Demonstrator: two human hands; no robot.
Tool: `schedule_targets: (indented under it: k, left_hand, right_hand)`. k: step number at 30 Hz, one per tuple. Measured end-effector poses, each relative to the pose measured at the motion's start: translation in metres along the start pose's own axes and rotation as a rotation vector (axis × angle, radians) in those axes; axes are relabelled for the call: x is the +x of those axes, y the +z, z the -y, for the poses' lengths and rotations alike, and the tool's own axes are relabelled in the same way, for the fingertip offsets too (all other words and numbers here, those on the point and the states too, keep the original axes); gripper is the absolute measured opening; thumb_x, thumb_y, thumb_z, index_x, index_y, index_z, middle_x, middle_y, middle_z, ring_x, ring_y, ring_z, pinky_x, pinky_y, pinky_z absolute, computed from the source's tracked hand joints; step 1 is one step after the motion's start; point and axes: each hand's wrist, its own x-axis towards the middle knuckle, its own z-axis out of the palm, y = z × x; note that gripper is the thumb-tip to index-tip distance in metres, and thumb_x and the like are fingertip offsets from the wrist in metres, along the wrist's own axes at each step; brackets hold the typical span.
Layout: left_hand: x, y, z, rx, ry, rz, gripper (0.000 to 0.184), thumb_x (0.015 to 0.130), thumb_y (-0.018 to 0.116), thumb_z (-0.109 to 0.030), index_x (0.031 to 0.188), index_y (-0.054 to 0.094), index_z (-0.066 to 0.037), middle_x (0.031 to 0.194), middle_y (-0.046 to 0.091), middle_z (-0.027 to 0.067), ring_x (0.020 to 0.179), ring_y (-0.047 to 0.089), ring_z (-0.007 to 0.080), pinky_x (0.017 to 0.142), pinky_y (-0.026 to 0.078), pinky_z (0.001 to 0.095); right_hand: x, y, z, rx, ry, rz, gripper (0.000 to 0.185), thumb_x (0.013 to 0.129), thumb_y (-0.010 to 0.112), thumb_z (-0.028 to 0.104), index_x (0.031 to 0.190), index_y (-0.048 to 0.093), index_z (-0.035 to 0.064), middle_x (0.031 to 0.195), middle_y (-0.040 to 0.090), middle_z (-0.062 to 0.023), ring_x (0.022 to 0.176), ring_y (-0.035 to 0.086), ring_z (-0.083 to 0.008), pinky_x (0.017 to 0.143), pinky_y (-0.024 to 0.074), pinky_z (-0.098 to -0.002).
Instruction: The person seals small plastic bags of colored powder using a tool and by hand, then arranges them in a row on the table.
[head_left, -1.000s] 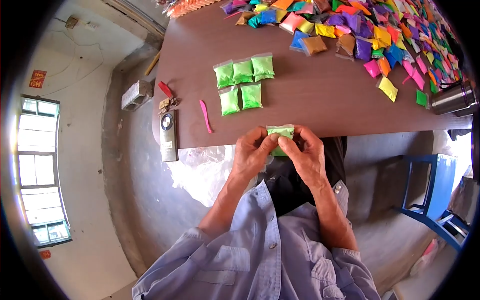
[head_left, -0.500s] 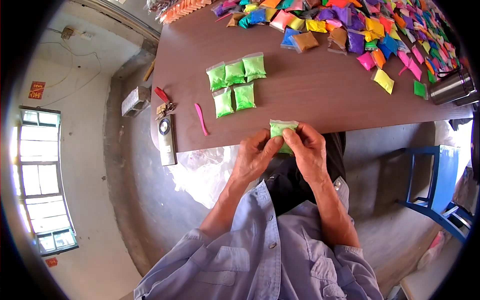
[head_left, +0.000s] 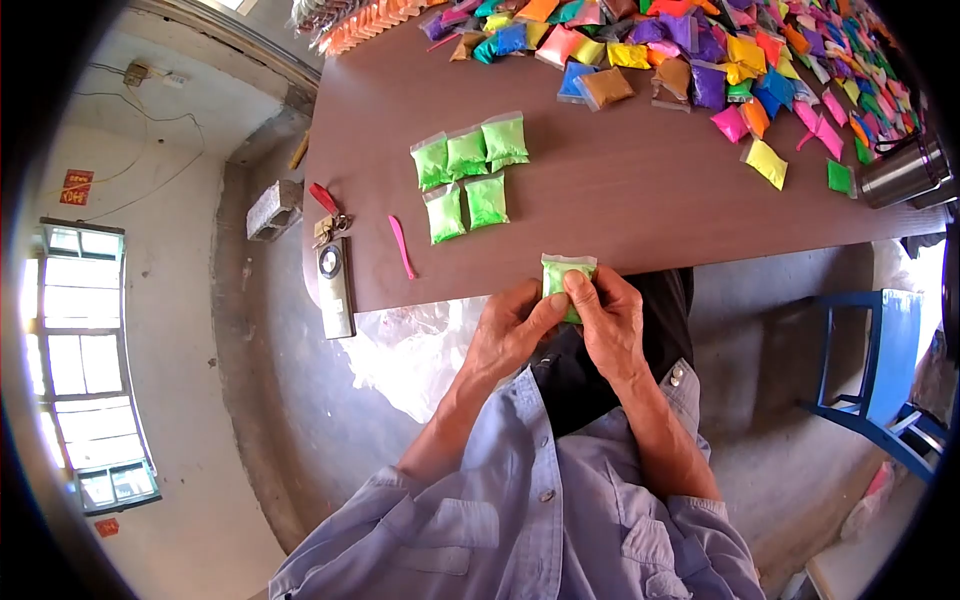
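Observation:
A small clear packet with light green filling [head_left: 567,268] is pinched between both hands at the table's front edge, its zip-type top strip facing away from me. My left hand [head_left: 514,325] is closed, its thumb on the packet's lower left side. On the packet's front presses the thumb of my right hand [head_left: 610,322], with the fingers curled behind it. Several matching green packets [head_left: 466,153] lie in two rows on the table, ahead and to the left. Left of them rests a pink plastic knife-shaped tool [head_left: 401,247].
The brown table [head_left: 620,180] carries a heap of colourful packets [head_left: 750,60] at the back right. A metal cup [head_left: 903,175] stands at its right edge. Keys [head_left: 330,228] and a grey device [head_left: 335,287] lie at the left edge. A blue chair [head_left: 880,360] stands right.
The view has shifted slightly. Both hands keep the green packet, and my right thumb has moved a little across its front. The packets on the table stay in their places.

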Motion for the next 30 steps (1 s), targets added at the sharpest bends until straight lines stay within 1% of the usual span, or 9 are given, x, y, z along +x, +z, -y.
schedule_targets:
  k: [7, 9, 12, 14, 16, 19, 25, 28, 30]
  left_hand:
    - [-0.001, 0.001, 0.000, 0.175, 0.117, -0.059, 0.035, 0.104, 0.068, -0.031, 0.092, 0.066, 0.002, 0.073, 0.058, -0.0014, 0.069, 0.048, 0.0063, 0.057, 0.040, 0.0265]
    - [-0.003, 0.002, 0.002, 0.091, 0.039, -0.049, 0.036, 0.104, 0.069, -0.031, 0.091, 0.066, 0.003, 0.073, 0.059, -0.0005, 0.068, 0.050, 0.0070, 0.057, 0.041, 0.0275]
    - [-0.005, 0.003, 0.010, -0.057, 0.024, -0.091, 0.036, 0.103, 0.069, -0.030, 0.089, 0.066, 0.002, 0.072, 0.058, 0.0001, 0.068, 0.051, 0.0078, 0.057, 0.041, 0.0282]
    - [-0.002, -0.002, 0.014, -0.027, 0.034, -0.136, 0.036, 0.103, 0.069, -0.030, 0.087, 0.065, 0.002, 0.072, 0.058, 0.0004, 0.067, 0.051, 0.0080, 0.057, 0.041, 0.0284]
    - [0.000, -0.004, 0.014, 0.003, 0.047, -0.183, 0.036, 0.103, 0.069, -0.030, 0.085, 0.065, 0.002, 0.071, 0.057, 0.0006, 0.066, 0.050, 0.0083, 0.056, 0.040, 0.0285]
    - [-0.001, -0.006, 0.013, -0.054, 0.076, -0.182, 0.037, 0.103, 0.068, -0.029, 0.082, 0.063, 0.001, 0.070, 0.056, -0.0001, 0.066, 0.048, 0.0075, 0.055, 0.038, 0.0277]
    - [-0.006, -0.010, 0.014, 0.094, 0.119, -0.164, 0.039, 0.103, 0.069, -0.029, 0.078, 0.060, 0.000, 0.070, 0.055, -0.0018, 0.066, 0.046, 0.0064, 0.055, 0.036, 0.0283]
    - [-0.004, -0.006, 0.018, 0.020, 0.079, -0.154, 0.037, 0.103, 0.070, -0.029, 0.080, 0.062, -0.001, 0.071, 0.057, -0.0023, 0.067, 0.047, 0.0060, 0.056, 0.038, 0.0274]
    - [-0.005, 0.002, 0.013, -0.184, 0.023, -0.258, 0.033, 0.102, 0.071, -0.028, 0.085, 0.065, -0.001, 0.074, 0.059, -0.0022, 0.069, 0.050, 0.0059, 0.059, 0.041, 0.0261]
  right_hand:
    - [-0.003, 0.004, -0.001, 0.063, 0.052, -0.017, 0.039, 0.107, 0.063, 0.034, 0.084, 0.060, 0.0031, 0.073, 0.051, 0.0064, 0.069, 0.043, -0.0026, 0.057, 0.0379, -0.0234]
    - [-0.002, 0.002, -0.008, 0.041, 0.019, -0.011, 0.039, 0.108, 0.063, 0.035, 0.086, 0.062, 0.0025, 0.074, 0.053, 0.0057, 0.071, 0.044, -0.0029, 0.058, 0.0389, -0.0235]
    - [-0.004, 0.000, 0.000, -0.018, -0.010, 0.027, 0.037, 0.108, 0.063, 0.034, 0.092, 0.065, 0.0014, 0.077, 0.056, 0.0044, 0.073, 0.047, -0.0036, 0.061, 0.0409, -0.0239]
    - [-0.005, 0.001, 0.002, -0.054, -0.004, 0.058, 0.035, 0.107, 0.063, 0.034, 0.096, 0.067, 0.0008, 0.079, 0.058, 0.0038, 0.074, 0.048, -0.0040, 0.062, 0.0420, -0.0242]
    - [-0.005, 0.004, -0.001, -0.097, -0.087, 0.061, 0.032, 0.107, 0.065, 0.032, 0.102, 0.069, 0.0002, 0.081, 0.060, 0.0033, 0.076, 0.050, -0.0043, 0.065, 0.0431, -0.0245]
    - [-0.006, 0.005, 0.008, -0.113, -0.046, 0.080, 0.028, 0.106, 0.066, 0.027, 0.105, 0.069, -0.0004, 0.082, 0.060, 0.0036, 0.075, 0.049, -0.0042, 0.064, 0.0427, -0.0243]
    - [-0.006, 0.001, -0.003, -0.056, -0.016, 0.079, 0.019, 0.104, 0.065, 0.017, 0.105, 0.069, -0.0008, 0.082, 0.061, 0.0037, 0.074, 0.049, -0.0039, 0.064, 0.0427, -0.0239]
    - [-0.006, 0.004, -0.002, -0.038, -0.041, 0.067, 0.017, 0.104, 0.065, 0.016, 0.104, 0.069, -0.0005, 0.083, 0.062, 0.0037, 0.075, 0.050, -0.0038, 0.064, 0.0434, -0.0233]
    - [-0.007, 0.003, -0.001, -0.083, -0.045, 0.094, 0.017, 0.104, 0.065, 0.016, 0.104, 0.069, -0.0003, 0.083, 0.063, 0.0034, 0.075, 0.051, -0.0038, 0.065, 0.0442, -0.0230]
